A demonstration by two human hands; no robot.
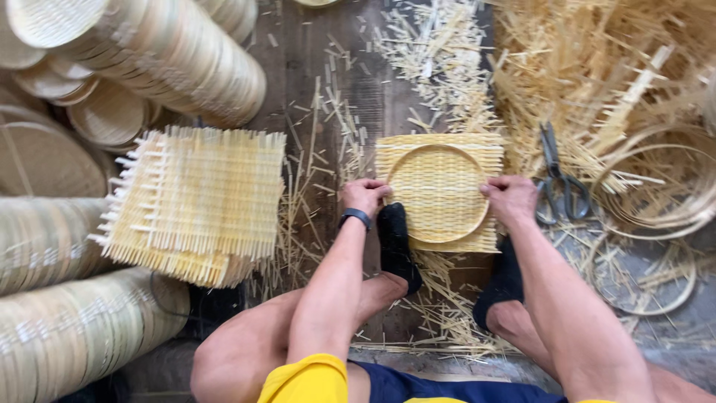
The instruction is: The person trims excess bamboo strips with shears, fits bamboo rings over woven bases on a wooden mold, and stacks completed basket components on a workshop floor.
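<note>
A round hoop (438,192) is being pressed onto a woven mat (488,149) at frame centre by the left hand (363,195) and right hand (511,197), each gripping one side; the mat's corners are being left untrimmed; scissors (558,179) are lying untouched at right.

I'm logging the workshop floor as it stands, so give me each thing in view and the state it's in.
Left hand: pressing the left rim of the round hoop.
Right hand: pressing the hoop's right rim.
Round hoop: lying flat on the woven mat.
Woven mat: flat on the floor, edges untrimmed, pinned by black-socked feet.
Scissors: lying untouched, blades shut.
Stack of woven squares: piled, ragged-edged.
Finished trays: stacked on their sides.
Loose hoops: empty, on the floor.
</note>
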